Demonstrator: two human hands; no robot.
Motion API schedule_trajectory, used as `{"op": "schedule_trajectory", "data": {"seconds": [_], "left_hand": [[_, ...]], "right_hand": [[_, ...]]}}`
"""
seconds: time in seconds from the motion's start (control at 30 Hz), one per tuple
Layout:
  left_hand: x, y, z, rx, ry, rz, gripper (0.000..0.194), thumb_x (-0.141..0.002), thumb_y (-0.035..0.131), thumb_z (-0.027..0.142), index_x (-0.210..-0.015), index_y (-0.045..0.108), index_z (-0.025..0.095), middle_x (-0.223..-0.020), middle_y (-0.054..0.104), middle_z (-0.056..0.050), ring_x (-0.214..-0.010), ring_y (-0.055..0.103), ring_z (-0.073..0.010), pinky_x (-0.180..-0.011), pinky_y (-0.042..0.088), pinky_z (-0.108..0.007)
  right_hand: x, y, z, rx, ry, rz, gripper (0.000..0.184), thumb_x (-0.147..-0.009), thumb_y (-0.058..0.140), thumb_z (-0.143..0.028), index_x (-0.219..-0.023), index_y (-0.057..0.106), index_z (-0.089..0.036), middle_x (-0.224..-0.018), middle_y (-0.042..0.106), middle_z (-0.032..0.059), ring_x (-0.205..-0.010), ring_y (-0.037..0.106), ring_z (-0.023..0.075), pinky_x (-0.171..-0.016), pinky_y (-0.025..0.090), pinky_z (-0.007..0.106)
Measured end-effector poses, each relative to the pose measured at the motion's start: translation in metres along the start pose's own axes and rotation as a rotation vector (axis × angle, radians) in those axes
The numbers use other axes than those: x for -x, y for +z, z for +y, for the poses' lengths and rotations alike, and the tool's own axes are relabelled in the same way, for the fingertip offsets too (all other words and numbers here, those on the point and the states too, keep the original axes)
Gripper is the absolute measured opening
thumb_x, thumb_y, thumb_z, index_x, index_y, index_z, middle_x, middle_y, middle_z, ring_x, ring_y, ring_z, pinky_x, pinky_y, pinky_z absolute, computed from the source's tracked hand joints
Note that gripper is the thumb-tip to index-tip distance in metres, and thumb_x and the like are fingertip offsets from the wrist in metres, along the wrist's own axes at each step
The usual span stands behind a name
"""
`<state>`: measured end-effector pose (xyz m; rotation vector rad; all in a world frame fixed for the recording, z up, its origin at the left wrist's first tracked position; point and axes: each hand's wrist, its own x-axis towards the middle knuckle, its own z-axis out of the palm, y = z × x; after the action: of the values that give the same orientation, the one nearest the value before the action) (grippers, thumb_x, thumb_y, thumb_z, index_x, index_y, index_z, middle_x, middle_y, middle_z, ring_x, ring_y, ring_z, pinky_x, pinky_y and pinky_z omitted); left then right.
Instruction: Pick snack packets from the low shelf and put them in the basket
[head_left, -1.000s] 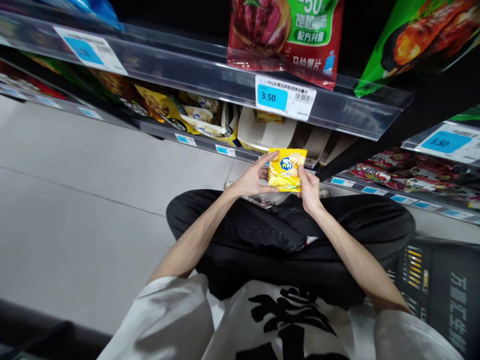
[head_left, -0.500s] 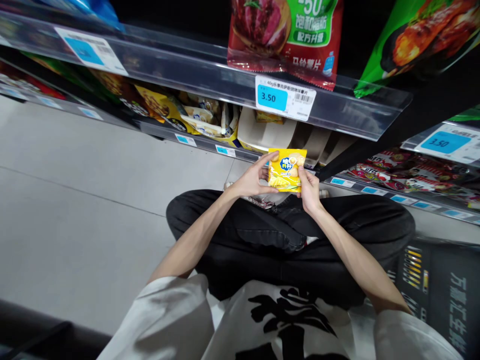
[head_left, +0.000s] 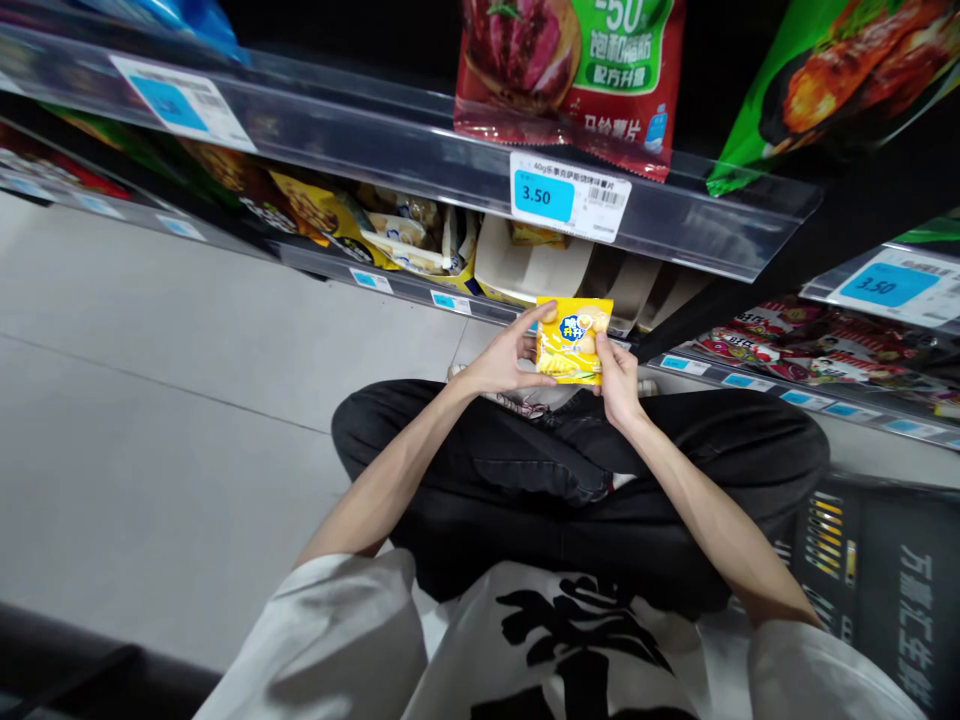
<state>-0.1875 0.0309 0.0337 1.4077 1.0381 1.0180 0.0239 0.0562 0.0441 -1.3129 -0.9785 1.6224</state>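
Between my two hands, above my crossed legs, is a small yellow snack packet point(head_left: 571, 345) with a blue logo, its printed front facing up. My left hand point(head_left: 506, 358) grips its left edge, with the index finger along the upper corner and the thumb at the lower one. On the other side my right hand point(head_left: 619, 378) pinches the packet's right edge, thumb on top. The fingers behind the packet are mostly hidden. Just beyond it, on the bottom shelf, sits an open white-walled carton point(head_left: 525, 270) with a yellow packet inside.
A clear shelf edge point(head_left: 375, 165) with price tags runs across overhead, bearing a red chip bag point(head_left: 562, 85) and a green bag point(head_left: 847, 95). Left of the carton lie several yellow snack packs point(head_left: 322, 210). A dark printed box or basket point(head_left: 877, 580) stands by my right knee.
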Motion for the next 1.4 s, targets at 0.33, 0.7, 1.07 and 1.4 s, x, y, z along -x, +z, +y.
{"op": "schedule_trajectory", "data": {"seconds": [0.33,0.7,1.07,1.4], "left_hand": [[-0.0004,0.0013,0.0049,0.014,-0.023,0.000,0.121,-0.063,0.100,0.042,-0.163,0.031,0.046,-0.176,0.017,-0.014,-0.114,0.071,-0.0372,-0.089,0.065,-0.057],[0.0003,-0.0004,0.0013,-0.055,0.009,0.022,0.119,-0.063,0.099,0.045,-0.163,0.033,0.046,-0.176,0.016,-0.014,-0.109,0.072,-0.0331,-0.085,0.065,-0.054],[0.0011,-0.0035,-0.0011,-0.111,0.042,0.004,0.113,-0.066,0.098,0.044,-0.161,0.037,0.046,-0.175,0.015,-0.012,-0.140,0.053,-0.0427,-0.097,0.061,-0.056],[0.0008,-0.0042,0.0017,-0.141,0.070,0.008,0.112,-0.067,0.097,0.040,-0.162,0.037,0.041,-0.175,0.018,-0.014,-0.152,0.040,-0.0439,-0.100,0.061,-0.051]], "right_hand": [[-0.0013,-0.0007,0.0028,0.036,-0.006,-0.002,0.062,-0.081,0.066,-0.082,-0.079,0.068,-0.020,-0.058,0.054,-0.0018,-0.044,0.042,0.0094,-0.032,0.028,0.022],[0.0003,0.0007,-0.0004,0.028,0.012,0.008,0.064,-0.076,0.070,-0.083,-0.083,0.072,-0.019,-0.062,0.058,-0.0004,-0.045,0.042,0.0095,-0.032,0.027,0.021],[0.0017,0.0003,-0.0022,0.041,0.003,-0.016,0.065,-0.078,0.068,-0.083,-0.088,0.075,-0.019,-0.063,0.061,0.0006,-0.046,0.044,0.0099,-0.033,0.028,0.021],[0.0013,0.0005,-0.0023,0.054,0.004,-0.012,0.063,-0.079,0.067,-0.082,-0.085,0.073,-0.020,-0.064,0.061,0.0007,-0.046,0.043,0.0103,-0.033,0.029,0.022]]}}
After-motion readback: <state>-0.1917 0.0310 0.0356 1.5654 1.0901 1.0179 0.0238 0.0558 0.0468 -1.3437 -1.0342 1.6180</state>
